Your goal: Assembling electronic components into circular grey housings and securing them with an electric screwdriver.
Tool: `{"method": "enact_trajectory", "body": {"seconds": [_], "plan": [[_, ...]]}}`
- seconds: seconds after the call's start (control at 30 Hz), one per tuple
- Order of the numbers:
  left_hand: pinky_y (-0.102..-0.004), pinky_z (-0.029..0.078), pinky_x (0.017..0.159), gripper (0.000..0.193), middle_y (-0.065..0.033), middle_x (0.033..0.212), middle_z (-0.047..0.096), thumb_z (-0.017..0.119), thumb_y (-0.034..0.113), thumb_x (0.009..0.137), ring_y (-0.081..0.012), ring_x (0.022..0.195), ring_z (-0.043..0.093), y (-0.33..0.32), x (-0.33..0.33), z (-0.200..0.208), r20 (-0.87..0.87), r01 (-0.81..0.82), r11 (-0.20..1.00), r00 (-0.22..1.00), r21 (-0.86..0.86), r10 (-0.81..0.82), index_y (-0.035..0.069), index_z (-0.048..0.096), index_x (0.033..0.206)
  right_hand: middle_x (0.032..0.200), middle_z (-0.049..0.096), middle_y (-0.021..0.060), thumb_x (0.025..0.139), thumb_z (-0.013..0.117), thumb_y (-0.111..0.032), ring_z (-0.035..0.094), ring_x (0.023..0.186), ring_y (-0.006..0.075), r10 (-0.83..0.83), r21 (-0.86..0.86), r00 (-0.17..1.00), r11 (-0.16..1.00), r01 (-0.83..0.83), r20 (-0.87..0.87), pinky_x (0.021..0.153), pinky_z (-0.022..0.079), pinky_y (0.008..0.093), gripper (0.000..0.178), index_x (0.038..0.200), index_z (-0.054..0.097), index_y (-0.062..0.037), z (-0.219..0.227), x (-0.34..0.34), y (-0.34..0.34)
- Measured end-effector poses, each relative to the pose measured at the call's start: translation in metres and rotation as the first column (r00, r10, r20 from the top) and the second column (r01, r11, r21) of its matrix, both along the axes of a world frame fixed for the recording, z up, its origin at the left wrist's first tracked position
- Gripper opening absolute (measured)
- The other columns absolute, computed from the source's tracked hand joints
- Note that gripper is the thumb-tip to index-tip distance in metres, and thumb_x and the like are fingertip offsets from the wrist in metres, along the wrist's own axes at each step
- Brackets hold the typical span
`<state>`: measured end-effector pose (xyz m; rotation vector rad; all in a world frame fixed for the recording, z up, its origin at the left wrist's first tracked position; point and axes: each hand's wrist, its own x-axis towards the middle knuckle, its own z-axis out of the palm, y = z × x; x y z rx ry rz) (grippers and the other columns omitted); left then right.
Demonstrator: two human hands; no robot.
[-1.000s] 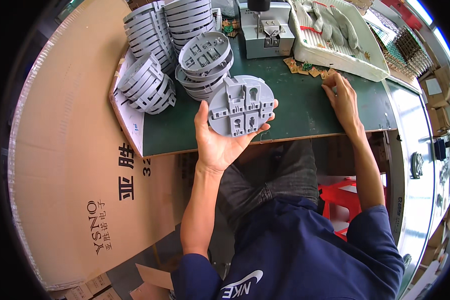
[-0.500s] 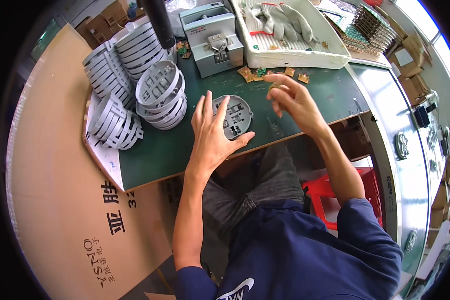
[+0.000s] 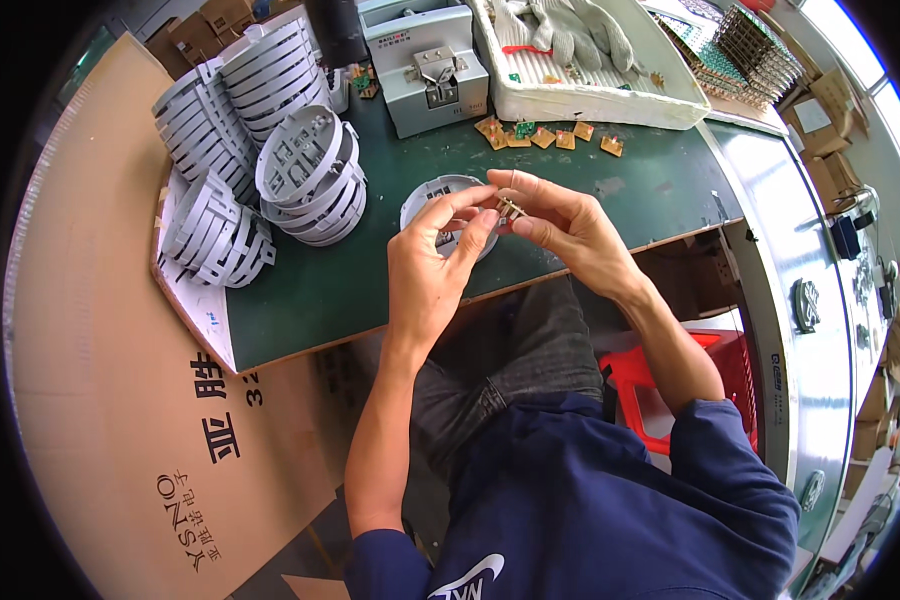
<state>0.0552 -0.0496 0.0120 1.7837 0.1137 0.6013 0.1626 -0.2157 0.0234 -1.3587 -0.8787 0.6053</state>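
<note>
Both hands meet over a round grey plastic housing (image 3: 425,196), which lies on the green tabletop partly hidden beneath them. My right hand (image 3: 582,238) pinches a small circuit board (image 3: 510,208) with brass-coloured metal parts between thumb and fingers. From the other side, my left hand (image 3: 430,265) closes its thumb and index finger on the same piece. The board is held above the housing and looks tilted; fingers cover much of it.
Stacked grey housings (image 3: 300,165) stand at the left. Behind are a grey metal machine (image 3: 425,75) and a white foam tray (image 3: 600,108) with gloves (image 3: 580,40). Several small boards (image 3: 542,138) lie before the tray. A dark post (image 3: 335,30) hangs at the top.
My right hand has moved left with the small board to above the housing. My left hand has left the housing's edge, and its fingers have closed on the board.
</note>
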Motion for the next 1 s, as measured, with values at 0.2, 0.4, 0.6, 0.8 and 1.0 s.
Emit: {"method": "enact_trajectory", "body": {"seconds": [0.2,0.4,0.6,0.8,1.0], "plan": [[-0.0329,0.057,0.085,0.026,-0.0079,0.115,0.075,0.078,0.009,0.091,-0.0195,0.097,0.073,-0.007,-0.007,0.003,0.125,-0.131,0.967,0.987,0.22,0.105,0.01,0.076,0.117,0.133,0.068,0.0092,0.098,0.067,0.002,0.063,0.125,0.0169,-0.03,-0.02,0.995,0.999,0.029,-0.1,0.108,0.051,0.0314,0.044,0.141,0.058,0.0019,-0.006,0.001,-0.001],[-0.0334,0.058,0.082,0.021,-0.0074,0.101,0.076,0.079,0.007,0.089,-0.0219,0.092,0.075,-0.014,-0.01,0.006,0.177,-0.208,0.951,0.97,0.228,0.169,0.008,0.076,0.11,0.128,0.07,0.0081,0.095,0.071,0.0,0.065,0.119,0.0149,-0.018,-0.061,0.998,0.998,0.015,-0.063,0.105,0.053,0.03,0.042,0.137,0.063,0.0022,-0.002,0.001,-0.007],[-0.0346,0.056,0.074,0.014,-0.0061,0.095,0.075,0.08,0.006,0.086,-0.0243,0.085,0.073,-0.011,-0.01,0.003,0.248,-0.226,0.922,0.957,0.313,0.151,0.007,0.072,0.098,0.128,0.071,0.0084,0.098,0.07,-0.008,0.065,0.117,0.0131,0.015,-0.037,0.999,0.999,-0.016,-0.045,0.107,0.052,0.031,0.042,0.139,0.062,0.0014,-0.005,-0.004,-0.007],[-0.0344,0.055,0.072,0.013,-0.0054,0.093,0.074,0.079,0.006,0.087,-0.0239,0.083,0.072,-0.009,-0.008,0.002,0.285,-0.219,0.917,0.951,0.333,0.124,0.008,0.071,0.097,0.129,0.07,0.0072,0.101,0.066,-0.011,0.064,0.117,0.0125,0.007,-0.007,0.999,1.0,-0.007,-0.038,0.107,0.051,0.032,0.038,0.137,0.064,0.0013,-0.011,-0.004,-0.008],[-0.0348,0.056,0.073,0.015,-0.0053,0.094,0.073,0.08,0.006,0.087,-0.022,0.087,0.072,-0.014,-0.01,0.005,0.253,-0.143,0.953,0.965,0.265,0.075,0.008,0.072,0.1,0.127,0.07,0.0062,0.103,0.063,-0.011,0.064,0.116,0.0128,-0.004,0.052,1.0,0.999,0.003,0.015,0.106,0.051,0.0316,0.033,0.133,0.066,0.0018,-0.02,-0.003,-0.009]]}}
